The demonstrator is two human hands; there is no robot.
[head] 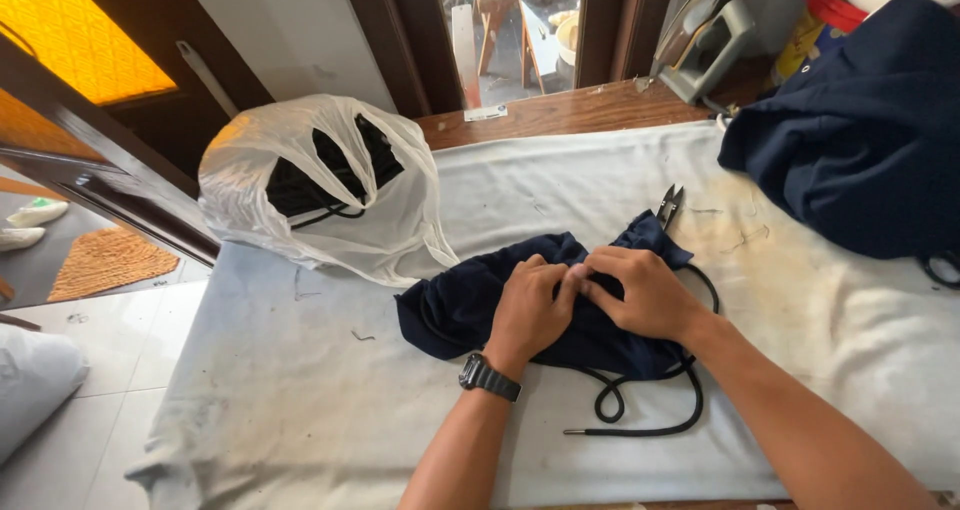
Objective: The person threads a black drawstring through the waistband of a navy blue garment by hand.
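Navy cloth (pixel 470 305): a small crumpled dark blue piece, lying near the middle of the bench (pixel 300 410) on its pale, stained cover, under both hands.
Plastic bag (pixel 320 185): white and thin, at the far left of the bench, just beside the cloth, with dark fabric showing through its handles.
Left hand (pixel 530 310): palm down on the cloth, fingers bent and pinching the fabric; a dark wristwatch (pixel 489 376) on the wrist.
Right hand (pixel 645 290): also on the cloth, fingers curled and gripping the fabric, fingertips touching those of the left.
Black cord (pixel 650 410): loops out from under the cloth toward the near edge, ending in a metal tip.
Snips (pixel 668 206): small, just beyond the cloth.
Dark garment (pixel 860 140): large and navy, heaped at the far right.
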